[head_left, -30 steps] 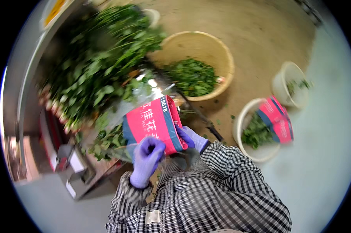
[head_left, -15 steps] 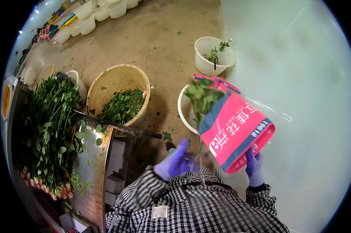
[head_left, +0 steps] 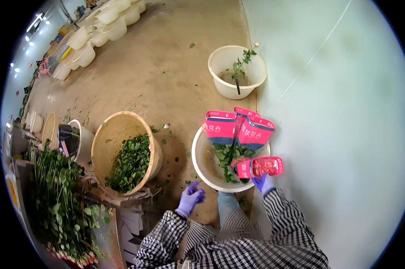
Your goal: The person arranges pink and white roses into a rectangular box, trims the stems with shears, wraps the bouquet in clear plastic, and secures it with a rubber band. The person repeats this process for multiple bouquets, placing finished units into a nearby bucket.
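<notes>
Right hand: the purple-gloved right hand [head_left: 262,183] is clamped on the lower end of a flower bunch wrapped in a pink-and-blue plastic sleeve [head_left: 255,167], holding it at the near rim of a white round plastic bucket [head_left: 201,167].
Held bunch: it lies tilted over the bucket's near right edge, red buds showing through the clear part of the sleeve, green leaves spilling toward the bucket's middle.
Left hand: the purple-gloved left hand [head_left: 190,199] hangs free with fingers spread, holding nothing, just beside the bucket's near left rim and well apart from the right hand.
In the bucket: three more pink-and-blue sleeved bunches [head_left: 236,129] stand upright against the far right wall, leaning on each other, leafy stems down inside.
To the left: a wide tan round basin [head_left: 107,139] sits near the bucket, half full of stripped green leaves [head_left: 131,162].
Far side: a second white plastic bucket [head_left: 225,88] stands against the pale green wall [head_left: 346,112], holding a single leafy stem [head_left: 239,68].
Lower left: a heap of long green stems with pink buds [head_left: 59,210] lies on a workbench, between the person and the tan basin.
Floor: the brown concrete floor [head_left: 166,62] is scattered with loose leaves; a row of white tubs [head_left: 99,31] lines the far left.
Clothing: black-and-white checked sleeves [head_left: 238,246] fill the lower edge.
</notes>
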`<control>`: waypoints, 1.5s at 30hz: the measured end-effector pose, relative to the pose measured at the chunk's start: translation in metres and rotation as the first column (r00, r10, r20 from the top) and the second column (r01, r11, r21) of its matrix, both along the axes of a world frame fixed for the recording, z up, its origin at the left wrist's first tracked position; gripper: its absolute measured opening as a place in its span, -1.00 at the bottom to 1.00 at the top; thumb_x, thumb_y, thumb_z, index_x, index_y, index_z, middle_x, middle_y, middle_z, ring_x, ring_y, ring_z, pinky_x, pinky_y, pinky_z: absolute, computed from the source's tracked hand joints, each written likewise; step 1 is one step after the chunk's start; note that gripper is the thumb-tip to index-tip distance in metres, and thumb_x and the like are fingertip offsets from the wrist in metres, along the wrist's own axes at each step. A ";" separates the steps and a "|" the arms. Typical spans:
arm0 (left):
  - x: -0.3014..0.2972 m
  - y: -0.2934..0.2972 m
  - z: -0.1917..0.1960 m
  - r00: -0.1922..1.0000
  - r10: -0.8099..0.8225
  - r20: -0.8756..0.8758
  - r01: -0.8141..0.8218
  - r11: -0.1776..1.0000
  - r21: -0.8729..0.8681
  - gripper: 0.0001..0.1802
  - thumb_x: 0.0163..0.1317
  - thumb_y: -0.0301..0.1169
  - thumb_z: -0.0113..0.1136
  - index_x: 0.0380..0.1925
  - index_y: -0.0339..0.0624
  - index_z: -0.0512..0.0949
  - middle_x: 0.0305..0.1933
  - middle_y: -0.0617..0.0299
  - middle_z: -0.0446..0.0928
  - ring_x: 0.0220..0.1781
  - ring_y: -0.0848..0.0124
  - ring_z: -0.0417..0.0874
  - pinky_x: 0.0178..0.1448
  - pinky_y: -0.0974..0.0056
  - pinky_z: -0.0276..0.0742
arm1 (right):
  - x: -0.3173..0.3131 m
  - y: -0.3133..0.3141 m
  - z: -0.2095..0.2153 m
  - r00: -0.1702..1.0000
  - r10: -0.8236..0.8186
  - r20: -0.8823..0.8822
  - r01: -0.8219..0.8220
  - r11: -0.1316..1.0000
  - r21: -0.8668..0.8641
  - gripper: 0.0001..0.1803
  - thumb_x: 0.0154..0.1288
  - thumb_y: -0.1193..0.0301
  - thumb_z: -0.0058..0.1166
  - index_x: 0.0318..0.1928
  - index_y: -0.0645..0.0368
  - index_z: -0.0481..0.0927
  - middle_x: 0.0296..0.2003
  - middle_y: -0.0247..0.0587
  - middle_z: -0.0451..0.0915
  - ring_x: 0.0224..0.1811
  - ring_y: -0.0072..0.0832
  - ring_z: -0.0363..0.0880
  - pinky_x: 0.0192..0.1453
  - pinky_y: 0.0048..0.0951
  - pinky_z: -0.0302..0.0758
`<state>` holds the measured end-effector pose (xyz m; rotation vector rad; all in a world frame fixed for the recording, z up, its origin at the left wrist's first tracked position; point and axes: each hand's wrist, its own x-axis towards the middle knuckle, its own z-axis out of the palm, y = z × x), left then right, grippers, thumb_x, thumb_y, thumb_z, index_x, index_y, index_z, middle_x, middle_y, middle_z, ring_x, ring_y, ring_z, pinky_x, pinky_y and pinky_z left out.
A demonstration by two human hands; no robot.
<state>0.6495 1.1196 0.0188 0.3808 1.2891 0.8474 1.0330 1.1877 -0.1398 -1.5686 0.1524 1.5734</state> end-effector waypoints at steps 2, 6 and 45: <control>0.001 0.067 -0.038 0.929 -0.078 -0.362 0.115 0.990 0.080 -0.35 0.22 -0.45 0.30 0.33 -0.22 0.35 0.14 -0.03 0.55 0.08 0.18 0.64 0.11 0.17 0.62 | 0.006 0.081 -0.033 0.983 -0.074 -0.167 0.074 0.997 -0.009 -0.42 0.51 -0.02 -0.21 0.31 0.11 0.28 0.17 0.17 0.48 0.11 0.03 0.56 0.18 -0.08 0.58; 0.027 0.212 -0.113 0.270 -0.072 -0.960 0.676 0.724 0.136 -0.16 0.01 -0.36 0.42 0.36 -0.12 0.33 0.32 -0.06 0.42 0.35 -0.03 0.41 0.43 -0.05 0.29 | 0.026 0.191 -0.053 0.976 0.159 0.149 -0.165 0.986 0.024 -0.24 0.47 -0.14 -0.19 0.28 0.34 0.25 0.13 0.34 0.47 0.13 0.06 0.55 0.23 -0.06 0.55; 0.024 -0.063 -0.110 0.256 0.049 -0.965 0.653 0.727 0.210 -0.40 0.28 -0.21 0.23 0.31 -0.08 0.41 0.15 -0.07 0.54 0.09 0.02 0.60 0.17 0.02 0.47 | 0.001 0.144 -0.049 0.743 0.460 -0.486 -0.208 0.849 0.487 -0.35 0.47 -0.14 -0.23 0.07 0.27 0.38 -0.04 0.22 0.54 -0.01 0.10 0.53 0.07 0.07 0.54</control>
